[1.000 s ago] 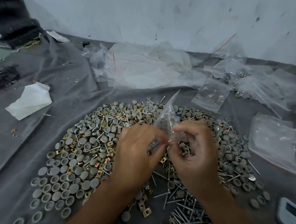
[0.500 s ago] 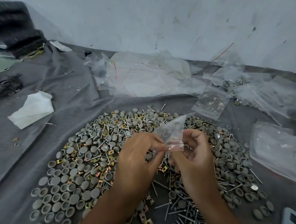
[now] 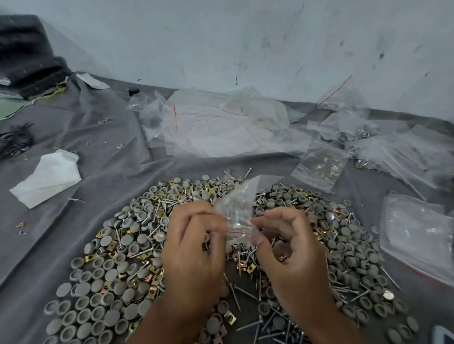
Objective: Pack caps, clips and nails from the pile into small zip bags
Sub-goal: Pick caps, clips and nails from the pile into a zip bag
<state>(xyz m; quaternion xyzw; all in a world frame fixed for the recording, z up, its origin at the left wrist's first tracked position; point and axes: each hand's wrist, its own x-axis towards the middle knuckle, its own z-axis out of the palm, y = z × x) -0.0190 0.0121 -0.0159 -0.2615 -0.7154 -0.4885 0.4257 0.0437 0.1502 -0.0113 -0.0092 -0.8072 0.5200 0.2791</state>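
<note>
A small zip bag (image 3: 235, 212) is held up over the middle of the pile (image 3: 142, 235), its red-lined mouth turned toward the person and its closed end tipped up and away. The left hand (image 3: 193, 252) pinches one end of that mouth, and the right hand (image 3: 292, 253) pinches the other end with thumb and forefinger while its remaining fingers curl over what looks like a brass clip in the palm, though I cannot make that out for sure. The two hands sit close together, with only the width of the bag between them. I cannot tell what is already inside; the plastic is crumpled and shiny. My guess is that the mouth is being worked open or pressed shut. To do it well, the strip should be kept taut between the two pinches and the fingertips run along the red line end to end, with the bag kept low over the pile so that anything that slips out falls back among the rest. The pile spreads across the grey cloth (image 3: 64, 241) on the near half of the floor: grey caps (image 3: 90, 309) thick on the left, brass clips scattered among them, nails (image 3: 287, 343) gathered toward the near right. Empty bags (image 3: 223, 129) lie heaped along the far edge by the wall, a filled bag (image 3: 320, 165) lies just beyond the pile on the right, and a white rag (image 3: 47, 178) lies off to the left.
</note>
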